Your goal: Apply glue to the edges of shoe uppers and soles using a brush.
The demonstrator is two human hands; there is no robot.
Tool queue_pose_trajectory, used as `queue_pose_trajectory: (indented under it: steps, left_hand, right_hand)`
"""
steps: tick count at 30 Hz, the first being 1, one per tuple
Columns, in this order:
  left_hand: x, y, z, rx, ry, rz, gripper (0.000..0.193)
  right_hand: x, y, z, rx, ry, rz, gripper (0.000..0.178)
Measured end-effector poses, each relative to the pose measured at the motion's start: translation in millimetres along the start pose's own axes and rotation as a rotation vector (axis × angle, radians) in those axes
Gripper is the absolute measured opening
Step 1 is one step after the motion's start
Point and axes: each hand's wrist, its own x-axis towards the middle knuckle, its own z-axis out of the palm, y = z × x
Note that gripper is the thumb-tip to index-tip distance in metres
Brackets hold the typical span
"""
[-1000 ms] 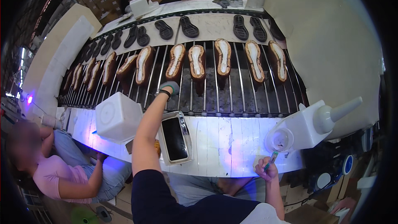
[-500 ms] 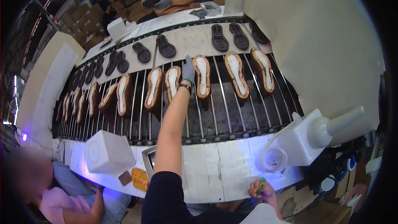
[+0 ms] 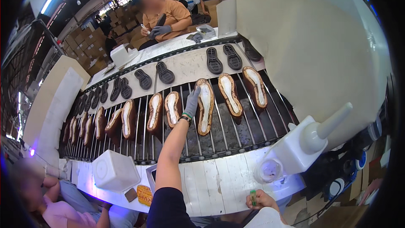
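Note:
Brown shoe uppers lie bottom up, with white middles, in a row on the metal rods of a conveyor point(image 3: 249, 137). My left hand point(image 3: 192, 102), in a grey glove, is closed on the left side of one shoe upper point(image 3: 205, 107), which looks raised toward me. Just left of that hand lies another shoe upper point(image 3: 172, 109); a further shoe upper point(image 3: 230, 95) is to the right. Near the front table edge, my bare right hand point(image 3: 262, 200) is closed around a small green thing point(image 3: 253, 197), its kind unclear.
Black soles point(image 3: 165, 72) line a pale strip behind the uppers. On the white table point(image 3: 215, 177) stand a white container point(image 3: 114, 169) and a white bottle with a long spout point(image 3: 301, 143). A person point(image 3: 171, 17) holds a sole across the conveyor; another person point(image 3: 63, 207) sits at left.
My view has tilted up. My left hand has closed on the upper and brought it nearer to me. The right hand still holds the green thing.

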Motion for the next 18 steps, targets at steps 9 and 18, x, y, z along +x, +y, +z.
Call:
queue_pose_trajectory:
  steps: [9, 18]
  left_hand:
    - [-118, 136, 25, -0.241, 0.279, 0.127, 0.043]
    - [-324, 186, 29, 0.062, 0.636, 1.046, 0.037]
  right_hand:
    - [14, 7, -5, -0.034, 0.109, -0.215, 0.038]
    - [-36, -60, 46, -0.532, 0.498, -0.396, 0.014]
